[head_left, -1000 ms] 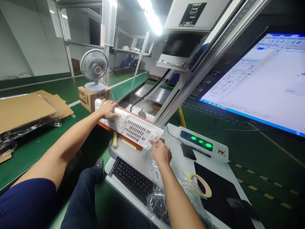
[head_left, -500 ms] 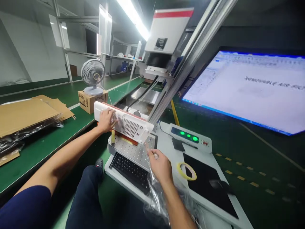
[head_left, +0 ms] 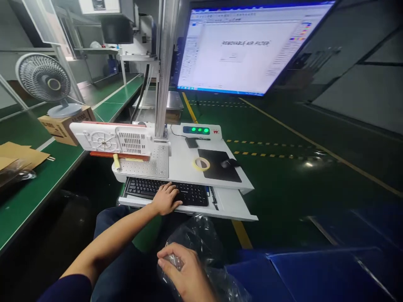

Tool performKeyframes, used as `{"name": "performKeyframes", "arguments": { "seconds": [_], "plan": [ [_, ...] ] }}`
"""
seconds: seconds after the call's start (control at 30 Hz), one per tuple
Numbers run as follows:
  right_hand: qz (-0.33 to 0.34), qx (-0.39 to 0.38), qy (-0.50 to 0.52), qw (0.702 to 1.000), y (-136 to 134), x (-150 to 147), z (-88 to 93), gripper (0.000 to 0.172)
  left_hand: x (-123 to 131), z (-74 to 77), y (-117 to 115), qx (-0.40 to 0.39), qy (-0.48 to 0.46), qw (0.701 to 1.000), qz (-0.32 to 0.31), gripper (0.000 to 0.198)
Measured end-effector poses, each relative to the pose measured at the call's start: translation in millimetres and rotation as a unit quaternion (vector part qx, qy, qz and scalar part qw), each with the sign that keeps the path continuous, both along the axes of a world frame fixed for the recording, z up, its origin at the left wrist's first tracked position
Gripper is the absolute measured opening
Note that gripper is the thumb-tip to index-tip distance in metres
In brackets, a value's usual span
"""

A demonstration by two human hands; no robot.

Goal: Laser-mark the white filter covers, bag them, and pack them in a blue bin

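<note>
My left hand (head_left: 165,199) lies palm down with fingers outstretched over the black keyboard (head_left: 195,194), which sits in a pulled-out drawer (head_left: 234,206). In front of my body, my right hand (head_left: 185,268) is closed around a clear plastic bag (head_left: 201,235) that hangs loosely about it. A white slotted panel (head_left: 108,138) stands on edge over the perforated metal plate (head_left: 157,165), with an orange-red strip (head_left: 103,154) along its lower side. Near the panel's base is a small yellow block (head_left: 116,161).
On the white worktop are a tape roll (head_left: 201,164), a black mouse mat (head_left: 217,167), a mouse (head_left: 229,163) and a control box (head_left: 201,130) with green lights. A monitor (head_left: 245,50) hangs behind. A fan (head_left: 44,79) stands on a carton (head_left: 63,128). Blue boxes (head_left: 327,268) are at lower right.
My left hand has left the white panel and come down onto the keyboard. My right hand has moved lower and nearer to me, still holding the bag. The view has turned right.
</note>
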State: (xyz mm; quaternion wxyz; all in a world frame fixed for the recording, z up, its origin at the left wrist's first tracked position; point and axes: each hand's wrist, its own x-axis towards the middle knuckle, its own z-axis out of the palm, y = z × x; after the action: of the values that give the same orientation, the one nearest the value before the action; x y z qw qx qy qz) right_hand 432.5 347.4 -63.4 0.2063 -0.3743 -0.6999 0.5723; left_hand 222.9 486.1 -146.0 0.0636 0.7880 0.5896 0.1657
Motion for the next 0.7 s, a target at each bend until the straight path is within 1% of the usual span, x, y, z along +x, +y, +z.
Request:
{"name": "performKeyframes", "arguments": {
  "seconds": [0.1,0.2,0.27,0.33,0.4,0.47,0.5,0.53,0.57,0.6,0.63,0.67,0.7],
  "plan": [
    [-0.048,-0.022,-0.008,0.999,-9,15,-5.7,0.013,9,-3.0,5,-0.015,0.034,0.999,-0.015,0.06],
    [-0.082,-0.026,0.009,0.996,-16,17,-0.4,0.011,9,-5.4,7,-0.02,0.059,0.998,-0.022,0.061],
    [-0.084,-0.008,0.01,0.996,-17,13,2.8,0.015,8,-7.6,10,-0.019,0.062,0.998,-0.023,0.058],
    [-0.063,0.033,0.005,0.997,-12,8,2.8,0.019,6,-9.0,12,-0.003,0.045,0.999,-0.026,0.056],
    [-0.016,0.095,0.0,0.995,-6,4,0.6,0.023,5,-7.5,7,0.029,-0.005,0.999,-0.04,0.052],
    [0.038,0.156,-0.007,0.987,1,1,-0.6,0.03,1,-2.6,-11,0.047,-0.1,0.992,-0.06,0.045],
    [0.066,0.176,-0.008,0.982,4,0,0.1,0.034,-2,0.7,-25,0.031,-0.16,0.984,-0.07,0.043],
    [0.09,0.188,-0.007,0.978,7,-1,1.8,0.037,-6,4.1,-42,-0.007,-0.227,0.971,-0.078,0.042],
    [0.111,0.194,-0.002,0.975,9,-3,4.6,0.04,-11,7.1,-61,-0.063,-0.298,0.949,-0.084,0.042],
    [0.13,0.196,0.008,0.972,12,-5,8.3,0.043,-16,9.5,-82,-0.125,-0.37,0.917,-0.083,0.042],
    [0.144,0.195,0.023,0.97,15,-8,13.0,0.045,-21,11.0,-104,-0.179,-0.44,0.877,-0.074,0.043],
    [0.158,0.194,0.041,0.967,17,-12,18.5,0.046,-26,11.5,-126,-0.216,-0.5,0.837,-0.055,0.043],
    [0.165,0.192,0.061,0.965,19,-17,24.8,0.045,-30,10.9,-147,-0.232,-0.548,0.803,-0.024,0.044]
  ]
}}
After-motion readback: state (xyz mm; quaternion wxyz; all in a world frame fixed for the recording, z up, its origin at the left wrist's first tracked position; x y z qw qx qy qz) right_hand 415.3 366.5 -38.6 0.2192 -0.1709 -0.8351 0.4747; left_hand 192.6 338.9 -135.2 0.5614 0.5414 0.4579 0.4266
